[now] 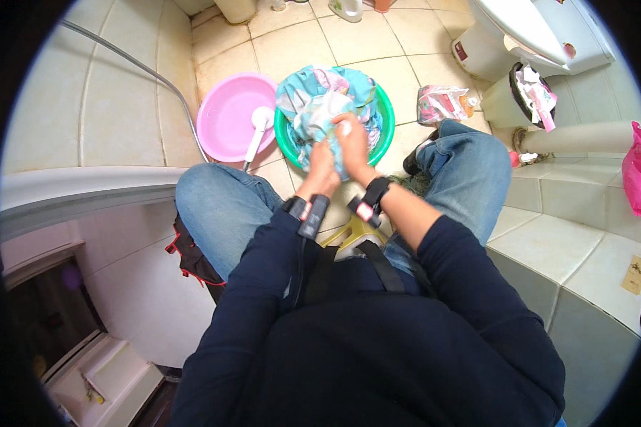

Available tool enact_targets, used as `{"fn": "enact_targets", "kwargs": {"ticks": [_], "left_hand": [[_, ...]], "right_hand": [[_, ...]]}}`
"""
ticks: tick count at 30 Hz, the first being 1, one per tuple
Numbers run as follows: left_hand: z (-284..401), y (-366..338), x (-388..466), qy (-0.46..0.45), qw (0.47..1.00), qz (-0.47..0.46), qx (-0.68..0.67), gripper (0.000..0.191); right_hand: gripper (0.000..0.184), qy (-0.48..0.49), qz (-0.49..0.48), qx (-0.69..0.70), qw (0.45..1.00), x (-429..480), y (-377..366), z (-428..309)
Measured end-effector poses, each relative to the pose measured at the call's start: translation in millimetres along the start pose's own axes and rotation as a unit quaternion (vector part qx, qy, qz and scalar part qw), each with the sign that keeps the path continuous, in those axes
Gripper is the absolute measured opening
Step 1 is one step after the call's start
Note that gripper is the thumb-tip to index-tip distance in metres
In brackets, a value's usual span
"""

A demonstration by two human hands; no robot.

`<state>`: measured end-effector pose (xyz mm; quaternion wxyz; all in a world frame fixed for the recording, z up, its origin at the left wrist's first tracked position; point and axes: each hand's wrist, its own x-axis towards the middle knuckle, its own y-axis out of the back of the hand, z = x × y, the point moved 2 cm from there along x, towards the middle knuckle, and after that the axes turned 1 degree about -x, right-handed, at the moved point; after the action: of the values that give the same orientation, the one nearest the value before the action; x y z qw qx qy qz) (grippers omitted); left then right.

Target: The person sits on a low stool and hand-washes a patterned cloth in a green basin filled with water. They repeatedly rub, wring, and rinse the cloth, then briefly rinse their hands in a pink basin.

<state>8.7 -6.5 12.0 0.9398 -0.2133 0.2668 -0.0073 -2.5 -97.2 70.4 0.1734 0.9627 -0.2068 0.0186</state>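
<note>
Between my knees a green plastic basin (390,125) on the tiled floor holds a heap of blue patterned fabric (360,80) with pink and white parts. My left hand (322,168) and my right hand (352,140) meet over the basin's near side, both gripping a bunched part of this fabric. The hands are slightly blurred. Touching the green basin on its left is a pink plastic basin (227,125), and a white shower head (262,120) lies over its right rim, handle towards me.
At the right are a plastic detergent bag (438,105), a bottle of orange liquid (468,105), a waste bin (499,104) full of paper and a toilet (486,53). A metal shower hose (155,74) runs along the left wall. A white jug (347,9) stands at the far side.
</note>
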Motion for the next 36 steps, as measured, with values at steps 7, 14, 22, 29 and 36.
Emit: {"fn": "enact_targets", "kwargs": {"ticks": [7,14,22,29,36], "left_hand": [[4.2,0.1,4.3,0.064,0.962,-0.112,-0.241,0.022],[1.5,2.0,2.0,0.058,0.994,0.042,-0.087,0.023],[-0.2,0.4,-0.9,0.054,0.995,0.062,-0.056,0.024],[2.1,4.8,6.1,0.014,0.995,-0.066,-0.077,0.019],[3.4,-5.2,-12.1,0.101,0.978,-0.08,-0.161,0.022]], "right_hand": [[0.009,-0.091,-0.123,0.099,0.983,-10.2,-10.8,-12.1],[0.012,-0.04,0.0,0.018,0.999,0.0,-5.1,-3.2],[0.018,-0.045,0.004,0.031,0.999,0.7,-2.9,8.2],[0.018,-0.022,-0.07,0.129,0.989,-11.1,-10.0,4.6],[0.014,-0.034,-0.025,0.053,0.998,-6.0,-4.3,-2.5]]}}
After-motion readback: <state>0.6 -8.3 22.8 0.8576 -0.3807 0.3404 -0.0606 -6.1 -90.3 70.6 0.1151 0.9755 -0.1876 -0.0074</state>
